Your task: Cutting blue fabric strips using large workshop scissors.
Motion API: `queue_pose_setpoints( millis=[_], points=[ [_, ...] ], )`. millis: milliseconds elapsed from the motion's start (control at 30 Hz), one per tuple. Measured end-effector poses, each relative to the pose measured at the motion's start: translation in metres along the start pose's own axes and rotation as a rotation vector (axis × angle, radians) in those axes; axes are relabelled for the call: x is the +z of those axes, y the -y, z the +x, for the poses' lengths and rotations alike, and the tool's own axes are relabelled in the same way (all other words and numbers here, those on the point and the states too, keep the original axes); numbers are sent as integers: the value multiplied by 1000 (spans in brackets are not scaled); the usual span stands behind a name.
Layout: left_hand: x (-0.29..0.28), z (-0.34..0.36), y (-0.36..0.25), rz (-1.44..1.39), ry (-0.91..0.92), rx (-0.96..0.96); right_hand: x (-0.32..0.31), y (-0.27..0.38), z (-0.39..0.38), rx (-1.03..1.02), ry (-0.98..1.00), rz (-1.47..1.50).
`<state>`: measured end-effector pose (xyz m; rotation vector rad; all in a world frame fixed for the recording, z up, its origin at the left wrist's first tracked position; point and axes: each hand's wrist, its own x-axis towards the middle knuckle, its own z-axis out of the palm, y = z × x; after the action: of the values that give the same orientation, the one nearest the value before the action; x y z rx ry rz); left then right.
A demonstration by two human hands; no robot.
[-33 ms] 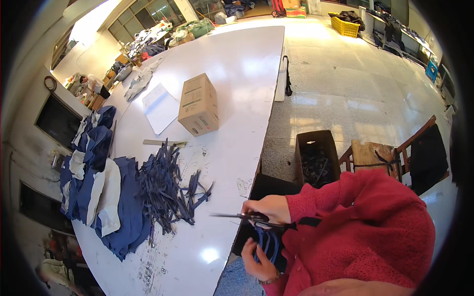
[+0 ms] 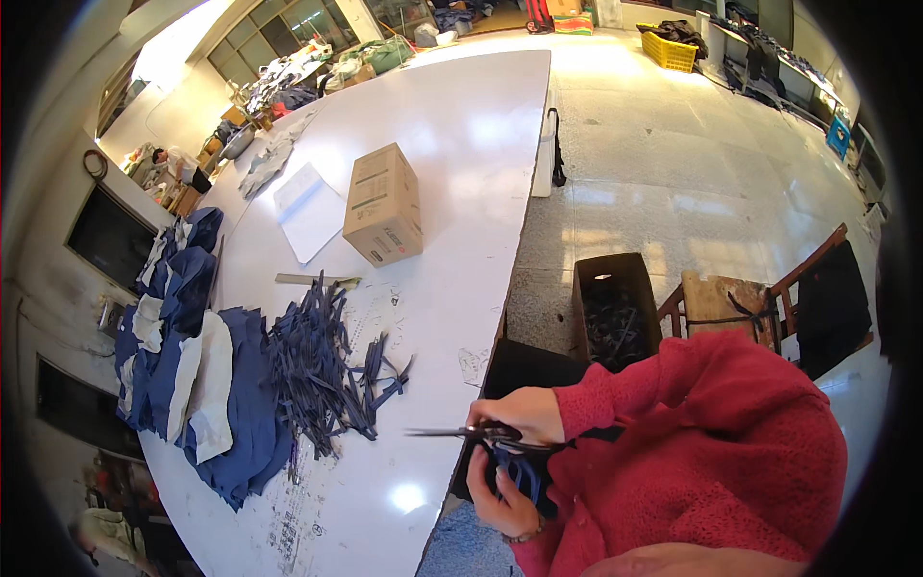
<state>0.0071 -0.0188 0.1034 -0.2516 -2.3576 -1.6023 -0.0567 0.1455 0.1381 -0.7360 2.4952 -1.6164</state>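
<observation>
My right hand [image 2: 524, 415] grips dark-handled scissors [image 2: 437, 433], whose blades point left over the table's edge. Just below it, my left hand [image 2: 502, 500] has its fingers curled up near the scissors' handles, closed on blue fabric strips [image 2: 524, 471] that loop down between my hands and my body. Its fingertips are partly hidden. On the white table [image 2: 461, 183], left of the scissors, lies a tangled heap of cut dark blue strips [image 2: 312, 370]. Beside that heap are stacked blue fabric pieces [image 2: 252, 413] with pale pieces [image 2: 212, 389] on top.
A cardboard box [image 2: 385, 207] and white paper sheets [image 2: 310, 212] rest farther up the table. An open carton [image 2: 615, 313] of dark scraps stands on the floor, next to a wooden chair [image 2: 726, 308]. Two other people are at the far left edge.
My left hand has risen slightly toward the scissors, and the strips have bunched closer together. My right hand and the scissors have shifted a little, the blades now lying more level.
</observation>
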Motion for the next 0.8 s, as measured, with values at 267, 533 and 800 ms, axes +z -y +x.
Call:
queue_pose_setpoints(
  millis=[267,533,800],
  points=[
    [25,19,-4,-50,86,-299,6,-12,-4,171,-174,228],
    [33,5,18,217,186,-216,3,-36,-16,397,-228,338],
    [25,8,27,313,197,-152,19,-46,-14,392,-309,578]
  ],
)
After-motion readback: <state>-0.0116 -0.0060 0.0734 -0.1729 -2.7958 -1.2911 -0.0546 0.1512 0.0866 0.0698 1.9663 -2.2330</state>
